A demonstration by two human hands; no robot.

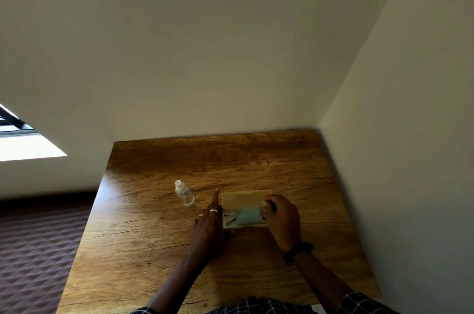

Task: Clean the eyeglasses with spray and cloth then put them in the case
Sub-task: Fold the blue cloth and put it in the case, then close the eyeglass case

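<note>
A beige eyeglass case (245,199) lies open on the wooden table (179,249), its lid raised toward the far side. Inside it lies a pale blue cloth (248,215), and the dark temple tips of the eyeglasses (230,218) show at the cloth's left. My left hand (209,224) rests against the left end of the case with fingers straight, one finger pointing away. My right hand (281,218) curls over the right end of the case, its fingers at the lid's corner. A small clear spray bottle (184,193) stands to the left of the case.
The table sits in a corner, with walls behind and along its right side (410,159). A dark patterned floor (38,249) lies off the left edge. A black band is on my right wrist (298,251).
</note>
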